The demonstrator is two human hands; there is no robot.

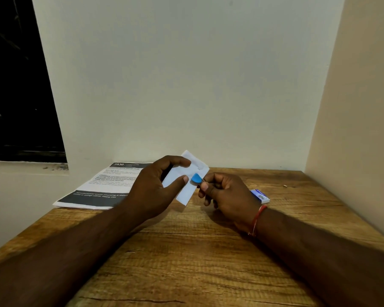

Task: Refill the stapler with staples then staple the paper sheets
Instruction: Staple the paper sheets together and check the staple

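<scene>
My left hand (155, 187) holds a folded set of white paper sheets (184, 191) tilted above the wooden table (186, 251), thumb on the front and fingers curled over the upper edge. A small staple mark shows near the sheets' top right corner. My right hand (222, 193) is closed around a blue stapler (196, 178); only its blue tip shows, resting against the right edge of the sheets. The rest of the stapler is hidden in my fist. A small blue and white staple box (260, 195) lies on the table just behind my right wrist.
A stack of printed pages (98, 187) with dark header bands lies at the back left, overhanging the table edge. White walls close in behind and to the right. A dark window (18, 85) is at the upper left. A tiny speck (285, 185) lies at back right.
</scene>
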